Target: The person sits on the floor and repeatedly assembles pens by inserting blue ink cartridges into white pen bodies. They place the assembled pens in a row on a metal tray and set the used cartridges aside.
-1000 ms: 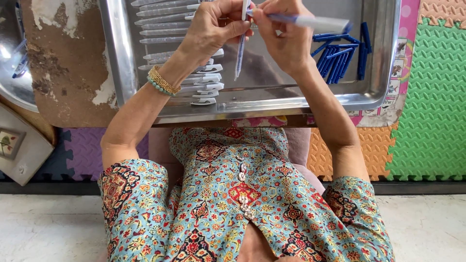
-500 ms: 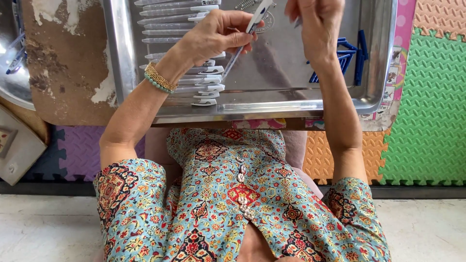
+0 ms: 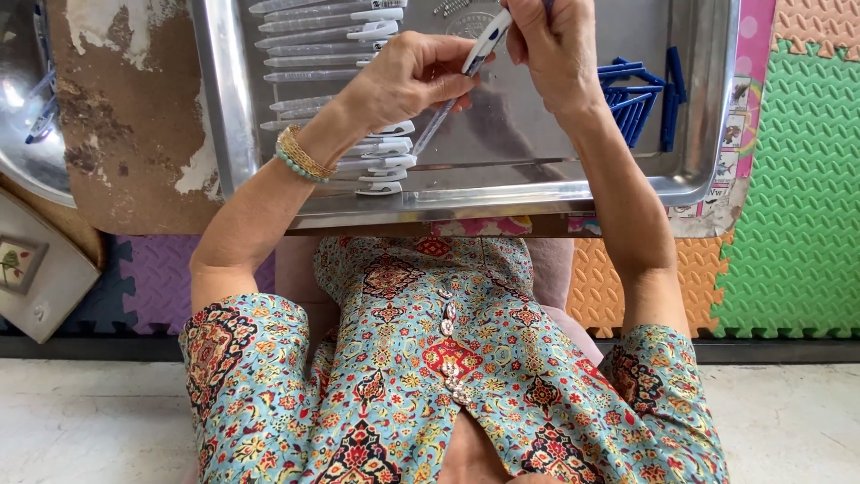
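My left hand (image 3: 408, 76) pinches a clear pen barrel with a white clip (image 3: 466, 76) over a steel tray (image 3: 708, 134). The pen slants from lower left to upper right. My right hand (image 3: 555, 45) is closed around the pen's upper end, near the top edge of the view. A row of clear pen barrels with white clips (image 3: 331, 45) lies along the tray's left side, under my left wrist. A small heap of blue pen parts (image 3: 640, 99) lies at the tray's right, beside my right forearm. Beaded bracelets sit on my left wrist.
The tray rests over my lap on a worn brown board (image 3: 125, 116). Coloured foam floor mats (image 3: 797, 224) lie to the right. A round metal dish (image 3: 27, 108) and a small flat box (image 3: 36, 269) sit at the left. Small springs (image 3: 452, 7) lie at the tray's top.
The blue-tipped piece my right hand held out to the right is no longer seen. Both hands have come together on the clear pen, which now points up and right.
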